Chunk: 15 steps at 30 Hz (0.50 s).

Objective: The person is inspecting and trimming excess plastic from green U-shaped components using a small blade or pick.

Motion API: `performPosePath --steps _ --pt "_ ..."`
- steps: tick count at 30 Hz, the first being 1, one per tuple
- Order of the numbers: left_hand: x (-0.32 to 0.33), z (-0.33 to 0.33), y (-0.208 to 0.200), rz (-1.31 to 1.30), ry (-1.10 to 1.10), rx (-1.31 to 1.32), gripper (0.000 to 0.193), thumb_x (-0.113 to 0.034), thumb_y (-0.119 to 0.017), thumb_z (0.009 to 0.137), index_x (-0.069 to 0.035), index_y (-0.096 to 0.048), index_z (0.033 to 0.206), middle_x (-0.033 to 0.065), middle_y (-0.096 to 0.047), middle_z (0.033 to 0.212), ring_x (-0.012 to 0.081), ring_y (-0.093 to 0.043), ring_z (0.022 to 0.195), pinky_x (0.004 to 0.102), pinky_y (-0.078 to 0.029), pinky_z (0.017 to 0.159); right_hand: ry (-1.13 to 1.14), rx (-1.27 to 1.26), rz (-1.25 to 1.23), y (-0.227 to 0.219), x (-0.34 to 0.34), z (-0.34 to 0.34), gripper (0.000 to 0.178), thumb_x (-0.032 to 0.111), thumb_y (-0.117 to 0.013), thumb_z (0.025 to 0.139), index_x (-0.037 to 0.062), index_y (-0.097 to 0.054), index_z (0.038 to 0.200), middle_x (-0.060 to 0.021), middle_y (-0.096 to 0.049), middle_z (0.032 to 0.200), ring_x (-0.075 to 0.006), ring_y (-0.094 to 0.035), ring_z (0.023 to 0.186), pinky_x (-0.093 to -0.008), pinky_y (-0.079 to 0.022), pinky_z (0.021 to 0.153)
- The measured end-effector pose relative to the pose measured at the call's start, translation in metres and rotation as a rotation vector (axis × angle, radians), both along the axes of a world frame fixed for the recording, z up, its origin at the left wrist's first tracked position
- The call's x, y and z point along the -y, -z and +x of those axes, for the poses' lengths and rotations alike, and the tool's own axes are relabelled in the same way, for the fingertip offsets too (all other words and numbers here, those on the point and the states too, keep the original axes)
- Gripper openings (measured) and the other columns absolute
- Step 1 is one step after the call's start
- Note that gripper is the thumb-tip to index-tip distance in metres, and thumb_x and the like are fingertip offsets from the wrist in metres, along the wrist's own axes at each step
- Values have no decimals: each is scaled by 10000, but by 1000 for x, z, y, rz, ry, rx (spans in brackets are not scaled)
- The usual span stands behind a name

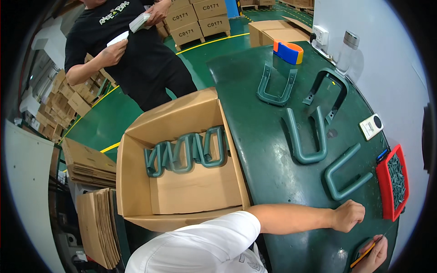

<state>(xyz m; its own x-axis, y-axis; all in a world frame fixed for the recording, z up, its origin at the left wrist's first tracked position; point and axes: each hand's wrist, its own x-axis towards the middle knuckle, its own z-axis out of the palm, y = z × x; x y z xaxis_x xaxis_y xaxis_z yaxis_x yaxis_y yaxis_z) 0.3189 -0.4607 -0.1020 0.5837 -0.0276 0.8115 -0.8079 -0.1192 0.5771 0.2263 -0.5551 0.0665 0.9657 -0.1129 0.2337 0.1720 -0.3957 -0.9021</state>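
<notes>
My left hand (348, 216) is closed over the green table, its arm reaching across from a white sleeve. Whatever its curled fingers may hold is hidden. At the lower right, my right hand (376, 255) grips a slim yellow tool (364, 254) with a thin dark tip; its exact kind is unclear. Just beyond my left hand lies a green U-shaped handle (336, 182). More such handles (309, 158) rest farther up the table. Beside my hands stands a red tray (388, 200) holding green slivers (397, 179).
An open cardboard box (182, 218) at the table's left holds several green handles (184, 154). Flattened cartons (98, 227) are stacked farther left. A co-worker (132, 54) stands beyond the box. A clear bottle (347, 52), tape roll (288, 52) and white device (371, 127) sit on the table.
</notes>
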Motion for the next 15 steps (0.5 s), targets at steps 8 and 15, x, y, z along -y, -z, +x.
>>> performPosePath --steps 8,15 --pt "2 3 3 4 -7 -3 81 4 -569 571 -53 -532 615 74 -555 696 274 -566 682 383 -423 535 -34 -199 -174 22 43 -28 265 220 -487 962 5 -612 871 -31 -589 705 -100 -523 618 -210 -404 549" --pt "-1 2 1 -30 4 12 97 35 -562 568 -45 -523 610 85 -549 678 280 -559 651 381 -426 528 16 -110 -486 49 74 -37 252 244 -587 905 0 -632 857 -40 -596 712 -111 -525 608 -237 -421 550"
